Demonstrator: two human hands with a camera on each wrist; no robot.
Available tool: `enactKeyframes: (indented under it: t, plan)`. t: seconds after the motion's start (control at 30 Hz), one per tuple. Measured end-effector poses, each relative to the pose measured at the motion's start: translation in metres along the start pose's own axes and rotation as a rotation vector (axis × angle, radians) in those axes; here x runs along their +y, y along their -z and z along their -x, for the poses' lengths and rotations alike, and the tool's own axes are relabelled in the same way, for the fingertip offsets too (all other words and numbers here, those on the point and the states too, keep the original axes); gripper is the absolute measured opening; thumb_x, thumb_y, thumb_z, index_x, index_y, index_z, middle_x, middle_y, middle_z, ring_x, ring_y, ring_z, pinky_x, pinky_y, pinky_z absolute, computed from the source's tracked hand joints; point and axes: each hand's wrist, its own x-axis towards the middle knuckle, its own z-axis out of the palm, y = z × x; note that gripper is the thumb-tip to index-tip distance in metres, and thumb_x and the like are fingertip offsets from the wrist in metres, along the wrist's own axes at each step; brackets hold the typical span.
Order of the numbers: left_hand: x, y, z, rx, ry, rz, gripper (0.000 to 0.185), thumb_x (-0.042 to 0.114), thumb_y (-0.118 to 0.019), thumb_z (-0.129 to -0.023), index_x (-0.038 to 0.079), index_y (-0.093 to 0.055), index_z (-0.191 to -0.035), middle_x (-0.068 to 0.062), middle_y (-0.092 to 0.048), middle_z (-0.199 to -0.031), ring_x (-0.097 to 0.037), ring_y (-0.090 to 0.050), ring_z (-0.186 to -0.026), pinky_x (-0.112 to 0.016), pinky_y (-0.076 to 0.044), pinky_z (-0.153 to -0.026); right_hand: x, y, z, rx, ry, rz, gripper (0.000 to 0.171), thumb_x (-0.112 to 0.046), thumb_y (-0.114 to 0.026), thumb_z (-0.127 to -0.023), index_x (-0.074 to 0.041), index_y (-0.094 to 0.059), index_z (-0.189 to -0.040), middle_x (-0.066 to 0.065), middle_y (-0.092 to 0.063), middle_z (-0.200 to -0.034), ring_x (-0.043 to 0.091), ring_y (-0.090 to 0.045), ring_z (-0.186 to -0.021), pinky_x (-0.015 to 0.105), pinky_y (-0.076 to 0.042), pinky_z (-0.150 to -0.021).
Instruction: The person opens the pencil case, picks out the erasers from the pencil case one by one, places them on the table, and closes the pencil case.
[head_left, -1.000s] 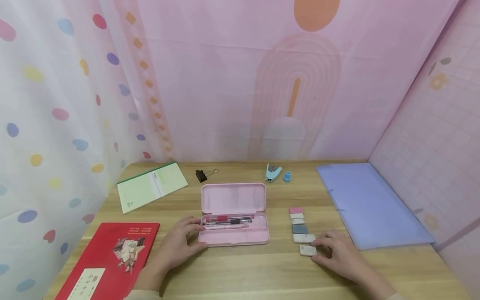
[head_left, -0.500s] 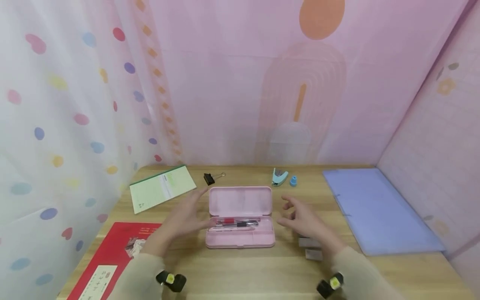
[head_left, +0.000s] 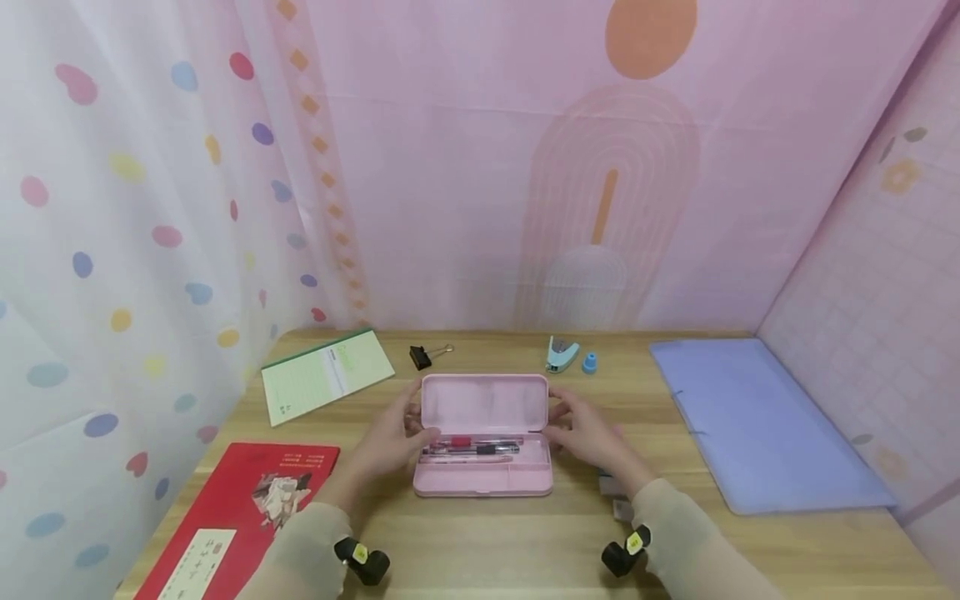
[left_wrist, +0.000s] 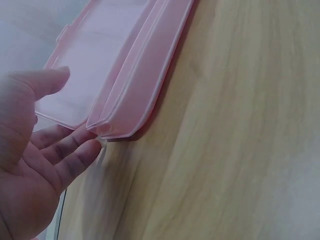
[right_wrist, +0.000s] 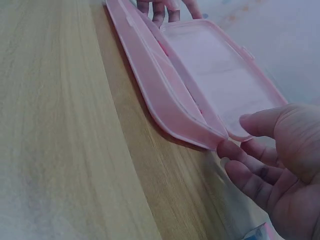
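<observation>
Two hands flank the open pink plastic pencil case [head_left: 483, 454] I see lying mid-table on the wooden desk [head_left: 525, 542], my left hand [head_left: 390, 437] and right hand [head_left: 588, 433] each with relaxed, nearly straight fingers touching its hinge corners, gripping nothing, pens [head_left: 468, 447] inside.

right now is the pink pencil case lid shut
No, the pencil case lid stands open, with pens showing inside the tray between the left hand and right hand.
</observation>
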Motion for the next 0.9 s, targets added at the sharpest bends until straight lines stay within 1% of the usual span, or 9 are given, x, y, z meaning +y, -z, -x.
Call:
enactKeyframes:
  t: [0.1, 0.2, 0.3, 0.4, 0.53, 0.63, 0.73, 0.8, 0.9]
  plan:
    - [0.001, 0.0, 0.005, -0.006, 0.021, 0.117, 0.08, 0.025, -0.07, -0.089, 0.029, -0.021, -0.152, -0.007, -0.052, -0.132, -0.024, -0.059, -0.105, -0.045, -0.049, -0.096, 0.0, 0.0, 0.004, 0.019, 0.014, -0.024, 0.059, -0.012, -0.068, -0.09, -0.018, -0.042, -0.143, 0.01, -0.061, -0.112, 0.018, -0.065, -0.076, 0.032, -0.058, -0.062]
    - [0.005, 0.0, 0.012, -0.017, 0.018, 0.223, 0.067, 0.026, -0.064, -0.094, 0.022, -0.026, -0.148, -0.013, -0.045, -0.14, -0.032, -0.054, -0.117, -0.049, -0.043, -0.102, -0.002, 0.001, 0.012, 0.038, 0.031, -0.037, 0.051, -0.016, -0.066, -0.091, -0.018, -0.047, -0.139, 0.009, -0.061, -0.115, 0.018, -0.066, -0.085, 0.031, -0.058, -0.067]
    - [0.008, 0.0, 0.02, -0.027, 0.01, 0.277, 0.054, 0.035, -0.056, -0.098, 0.014, -0.032, -0.142, -0.017, -0.04, -0.144, -0.036, -0.044, -0.129, -0.052, -0.035, -0.108, -0.004, 0.003, 0.022, 0.04, 0.05, -0.04, 0.046, -0.027, -0.064, -0.093, -0.016, -0.051, -0.136, 0.009, -0.06, -0.121, 0.02, -0.066, -0.092, 0.03, -0.058, -0.072]
    - [0.009, 0.0, 0.028, -0.029, -0.003, 0.299, 0.054, 0.042, -0.048, -0.1, 0.006, -0.036, -0.138, -0.019, -0.042, -0.143, -0.036, -0.04, -0.133, -0.051, -0.031, -0.11, -0.004, 0.003, 0.032, 0.024, 0.072, -0.03, 0.05, -0.041, -0.06, -0.094, -0.013, -0.052, -0.134, 0.009, -0.058, -0.126, 0.022, -0.066, -0.096, 0.032, -0.058, -0.076]
    - [0.006, -0.003, 0.04, -0.03, -0.032, 0.216, 0.058, 0.047, -0.044, -0.1, 0.007, -0.042, -0.142, -0.015, -0.043, -0.145, -0.032, -0.037, -0.136, -0.051, -0.025, -0.113, -0.002, -0.001, 0.039, 0.028, 0.127, 0.015, 0.046, -0.049, -0.055, -0.094, -0.014, -0.059, -0.124, 0.004, -0.06, -0.123, 0.022, -0.064, -0.102, 0.038, -0.055, -0.084]
    - [0.002, -0.007, 0.048, -0.049, -0.077, 0.065, 0.056, 0.047, -0.047, -0.099, 0.014, -0.046, -0.143, -0.009, -0.039, -0.15, -0.032, -0.03, -0.14, -0.053, -0.021, -0.114, 0.002, -0.005, 0.044, 0.029, 0.171, 0.073, 0.037, -0.045, -0.055, -0.095, -0.016, -0.061, -0.116, 0.0, -0.063, -0.116, 0.02, -0.062, -0.105, 0.041, -0.052, -0.09]
    - [0.0, -0.013, 0.054, -0.066, -0.132, -0.115, 0.054, 0.048, -0.051, -0.096, 0.021, -0.048, -0.143, -0.008, -0.033, -0.153, -0.034, -0.027, -0.141, -0.057, -0.022, -0.112, 0.004, -0.007, 0.05, 0.02, 0.215, 0.182, 0.037, -0.045, -0.059, -0.093, -0.017, -0.061, -0.119, -0.001, -0.061, -0.12, 0.019, -0.059, -0.111, 0.041, -0.049, -0.096]
    - [0.0, -0.017, 0.057, -0.059, -0.167, -0.219, 0.053, 0.046, -0.056, -0.095, 0.024, -0.049, -0.142, -0.008, -0.03, -0.155, -0.035, -0.027, -0.141, -0.058, -0.024, -0.111, 0.004, -0.008, 0.053, 0.009, 0.243, 0.273, 0.044, -0.047, -0.061, -0.091, -0.018, -0.061, -0.124, 0.001, -0.058, -0.128, 0.02, -0.054, -0.119, 0.042, -0.045, -0.101]
    - [-0.001, -0.023, 0.059, -0.042, -0.199, -0.333, 0.05, 0.042, -0.061, -0.093, 0.026, -0.053, -0.139, -0.008, -0.028, -0.156, -0.034, -0.028, -0.14, -0.057, -0.027, -0.11, 0.004, -0.011, 0.057, -0.005, 0.27, 0.414, 0.055, -0.053, -0.061, -0.089, -0.019, -0.058, -0.132, 0.002, -0.048, -0.142, 0.024, -0.044, -0.131, 0.046, -0.038, -0.107]
